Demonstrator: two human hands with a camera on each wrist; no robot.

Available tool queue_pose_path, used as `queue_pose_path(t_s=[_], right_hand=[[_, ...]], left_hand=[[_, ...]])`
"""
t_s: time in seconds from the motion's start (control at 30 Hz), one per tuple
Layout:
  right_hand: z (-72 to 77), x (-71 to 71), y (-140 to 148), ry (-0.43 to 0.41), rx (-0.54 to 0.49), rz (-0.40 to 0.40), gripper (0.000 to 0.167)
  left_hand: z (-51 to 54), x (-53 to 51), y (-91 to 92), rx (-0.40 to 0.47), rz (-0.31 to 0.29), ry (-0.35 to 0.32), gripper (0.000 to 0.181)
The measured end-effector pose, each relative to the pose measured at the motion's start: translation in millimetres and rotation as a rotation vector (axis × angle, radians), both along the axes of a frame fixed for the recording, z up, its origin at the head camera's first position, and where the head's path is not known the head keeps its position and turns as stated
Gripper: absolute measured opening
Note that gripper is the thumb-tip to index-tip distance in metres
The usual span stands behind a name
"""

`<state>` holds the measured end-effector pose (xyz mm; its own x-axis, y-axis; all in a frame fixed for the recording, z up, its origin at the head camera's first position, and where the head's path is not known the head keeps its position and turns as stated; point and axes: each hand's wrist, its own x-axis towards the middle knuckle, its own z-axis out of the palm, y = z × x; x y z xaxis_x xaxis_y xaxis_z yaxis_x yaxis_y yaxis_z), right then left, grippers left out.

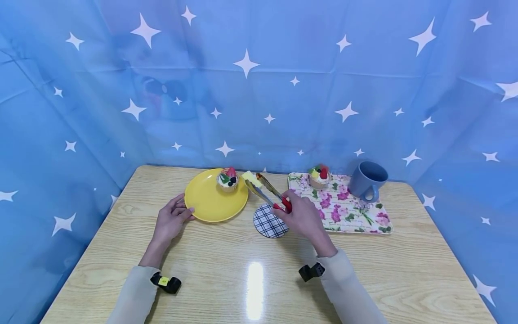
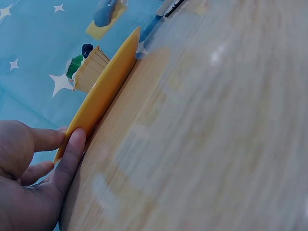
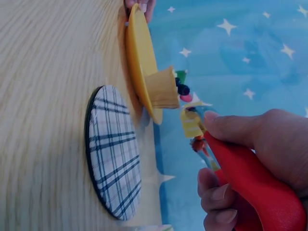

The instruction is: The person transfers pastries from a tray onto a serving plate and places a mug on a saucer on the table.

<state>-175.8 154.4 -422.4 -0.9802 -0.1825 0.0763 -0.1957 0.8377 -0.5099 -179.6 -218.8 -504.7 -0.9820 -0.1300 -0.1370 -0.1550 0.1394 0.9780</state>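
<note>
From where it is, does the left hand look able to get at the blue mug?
Probably not: the left hand pinches the yellow plate, while the blue mug stands across the table, with the right hand and its red-handled tongs in between.

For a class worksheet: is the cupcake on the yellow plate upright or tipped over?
Upright: the left wrist view shows the cupcake base-down on the yellow plate, toppings facing away.

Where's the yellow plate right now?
In the head view, the yellow plate is left of the picture's middle, pinched at its left edge by the left hand, with a cupcake on it and the checked round mat to its right.
</note>
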Motion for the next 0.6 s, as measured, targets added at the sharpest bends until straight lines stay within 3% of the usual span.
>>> queue_pose_path(t_s=[0.6], right_hand=[[12.7, 4.7, -23.2, 0.041, -0.026, 0.053, 0.054]], left_hand=[[2.0, 2.6, 0.0, -0.003, -0.018, 0.018, 0.068]])
